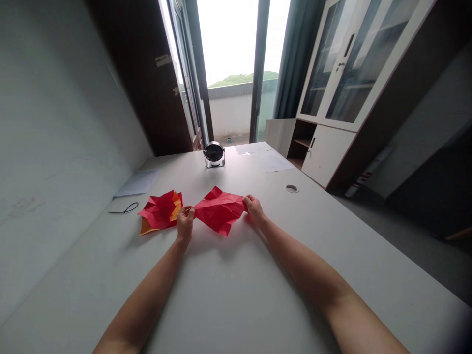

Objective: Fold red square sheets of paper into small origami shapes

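A creased sheet of red paper [220, 209] is stretched between my two hands, just above the white table [221, 305]. My left hand [185, 223] pinches its left corner. The right corner is gripped by my right hand [253, 207], thumb and fingers pressed together. The lower edge of the sheet hangs in a point, and fold lines cross its face. Close to the left of my left hand lies a loose pile of crumpled red paper [158, 211] with orange paper [176, 206] showing at its edge and underneath.
A small round black fan [214, 153] stands at the far end. To the right lies a white tape roll [292, 189]. White sheets [275, 162] lie beyond it, more paper [137, 183] at left, with a black cable tie [125, 208]. A wall borders the left side.
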The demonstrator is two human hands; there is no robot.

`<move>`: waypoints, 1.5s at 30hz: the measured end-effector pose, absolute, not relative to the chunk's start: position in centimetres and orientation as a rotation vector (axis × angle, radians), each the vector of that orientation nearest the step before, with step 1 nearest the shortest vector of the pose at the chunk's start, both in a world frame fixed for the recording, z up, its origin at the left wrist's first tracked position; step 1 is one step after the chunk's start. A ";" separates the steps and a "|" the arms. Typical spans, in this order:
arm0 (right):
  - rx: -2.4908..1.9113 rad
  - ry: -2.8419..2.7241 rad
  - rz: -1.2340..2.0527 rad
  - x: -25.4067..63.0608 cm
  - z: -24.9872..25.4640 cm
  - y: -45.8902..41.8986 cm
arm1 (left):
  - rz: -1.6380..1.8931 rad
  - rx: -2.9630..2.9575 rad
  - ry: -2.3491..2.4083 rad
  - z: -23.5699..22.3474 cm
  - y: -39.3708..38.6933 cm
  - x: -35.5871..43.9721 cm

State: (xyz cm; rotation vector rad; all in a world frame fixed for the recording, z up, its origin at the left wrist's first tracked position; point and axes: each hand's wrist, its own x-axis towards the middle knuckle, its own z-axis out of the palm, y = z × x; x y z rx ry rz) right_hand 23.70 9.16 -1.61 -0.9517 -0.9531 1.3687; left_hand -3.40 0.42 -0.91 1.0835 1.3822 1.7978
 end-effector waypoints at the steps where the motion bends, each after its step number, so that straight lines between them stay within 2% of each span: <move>1: -0.960 -0.962 1.359 23.7 -1.5 9.1 | 1.804 1.125 1.398 -0.9 0.4 -3.3; 17: -0.836 -1.174 1.530 22.9 -0.1 7.1 | 1.682 0.892 0.943 -0.1 0.1 -2.4; 24: -0.817 -1.116 1.569 23.0 -0.1 7.2 | 1.670 0.967 1.107 -0.3 0.2 -2.1; 29: -0.927 -1.251 1.554 22.8 0.3 6.6 | 1.661 0.983 1.086 -0.6 0.1 -1.8; 34: -0.852 -1.416 1.664 22.6 0.5 5.9 | 1.662 0.992 1.081 -0.9 0.1 -2.0; 40: -0.913 -1.490 1.395 22.0 -0.7 6.5 | 1.728 1.071 1.171 -1.2 0.3 -2.6; 45: -0.874 -1.471 1.340 21.7 -1.2 6.6 | 1.794 1.051 1.246 -1.0 0.4 -2.8</move>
